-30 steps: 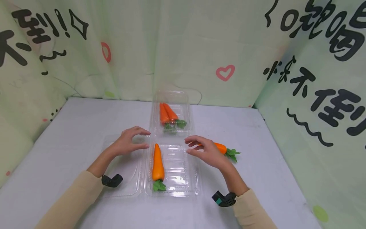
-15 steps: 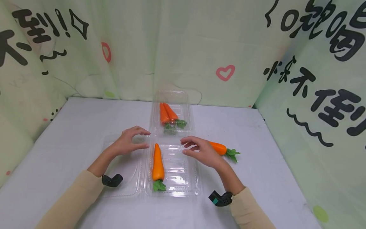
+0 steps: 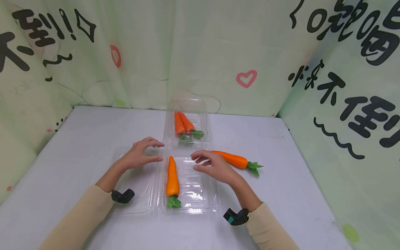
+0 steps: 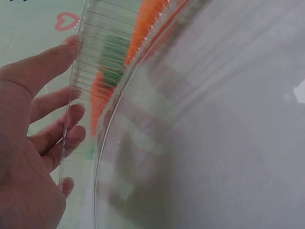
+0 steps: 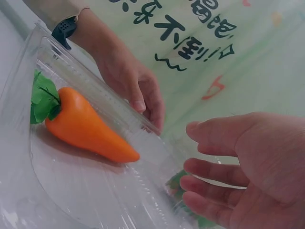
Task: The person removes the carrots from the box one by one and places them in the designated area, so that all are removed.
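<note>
An orange carrot with green leaves lies along the left side of the near clear plastic box, whose lid is spread flat to the left. My left hand is at the box's upper left corner, over the lid, thumb and fingers spread apart. In the left wrist view the fingertips of the left hand are seen against clear plastic; I cannot tell whether they touch it. My right hand hovers over the box's upper right part, fingers loosely bent and holding nothing. Just beyond it, another carrot lies on the table.
Behind the near box stands a second clear box with two carrots in it, its lid raised at the back. A printed green curtain closes off the back and sides of the white table.
My right hand has moved left from over the loose carrot to above the near box, uncovering more of that carrot. The left hand stays in place.
</note>
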Motion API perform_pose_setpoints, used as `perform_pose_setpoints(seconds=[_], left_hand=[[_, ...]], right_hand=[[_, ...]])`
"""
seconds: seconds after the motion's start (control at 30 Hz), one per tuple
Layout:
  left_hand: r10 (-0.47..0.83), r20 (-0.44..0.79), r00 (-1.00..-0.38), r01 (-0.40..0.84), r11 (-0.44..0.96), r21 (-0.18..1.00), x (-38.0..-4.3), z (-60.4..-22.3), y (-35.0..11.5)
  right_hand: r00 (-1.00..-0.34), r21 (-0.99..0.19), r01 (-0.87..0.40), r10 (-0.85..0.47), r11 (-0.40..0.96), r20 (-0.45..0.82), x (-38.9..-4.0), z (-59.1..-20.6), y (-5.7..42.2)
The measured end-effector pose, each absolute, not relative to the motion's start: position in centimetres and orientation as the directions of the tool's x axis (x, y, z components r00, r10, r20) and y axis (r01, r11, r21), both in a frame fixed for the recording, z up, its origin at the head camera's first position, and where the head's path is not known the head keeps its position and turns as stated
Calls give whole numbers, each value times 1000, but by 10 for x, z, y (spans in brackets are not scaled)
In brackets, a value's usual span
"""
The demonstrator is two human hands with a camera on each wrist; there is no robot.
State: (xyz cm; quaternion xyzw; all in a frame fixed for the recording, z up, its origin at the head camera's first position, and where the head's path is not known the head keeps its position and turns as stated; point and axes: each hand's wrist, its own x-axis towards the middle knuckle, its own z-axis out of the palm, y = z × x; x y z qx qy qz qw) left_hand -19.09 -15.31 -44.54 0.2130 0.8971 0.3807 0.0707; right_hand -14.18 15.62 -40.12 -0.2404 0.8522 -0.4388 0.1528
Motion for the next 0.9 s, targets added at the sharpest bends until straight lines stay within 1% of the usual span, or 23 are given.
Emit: perform_pose_setpoints(seconds=[0.3, 0.9], left_hand=[[447, 61, -892, 354, 610, 709, -191, -444, -152], [433, 48, -900, 336, 622, 707, -192, -444, -151]], right_hand=[[-828, -820, -276, -557, 502, -62, -142, -406, 149], [-809, -833, -241, -577, 498, -112, -141, -413, 134]])
